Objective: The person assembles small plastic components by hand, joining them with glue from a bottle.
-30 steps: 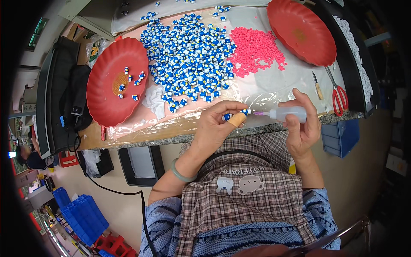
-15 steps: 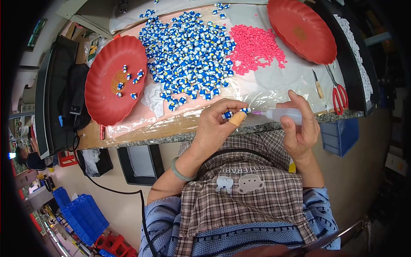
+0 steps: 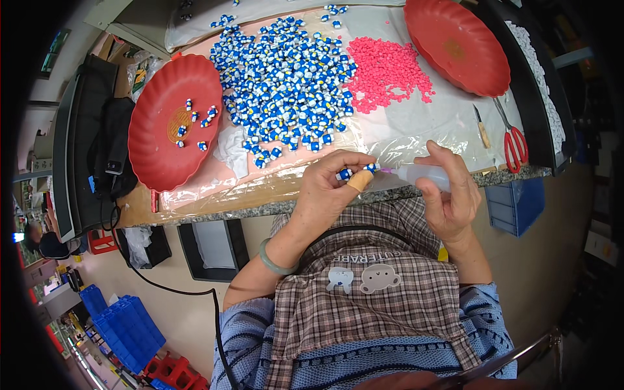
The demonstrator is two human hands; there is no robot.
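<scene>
My left hand, with a tan finger cover on one digit, pinches a small blue-and-white figurine at its fingertips. A second blue-and-white piece sits against the fingers of that hand. In my right hand is a translucent squeeze bottle, lying nearly level. Its thin pinkish tip points left and comes close to the pinched figurine; whether they touch I cannot tell. Beyond my hands spreads a big heap of similar figurines, and to its right a pile of small pink pieces.
A red scalloped tray holding several figurines stands at the left. Another red tray is at the far right. Red-handled scissors and a small knife lie near the right edge. White crumpled tissue lies beside the heap.
The squeeze bottle and my right hand have shifted slightly left and the bottle has tilted a little. My left hand stays almost still.
</scene>
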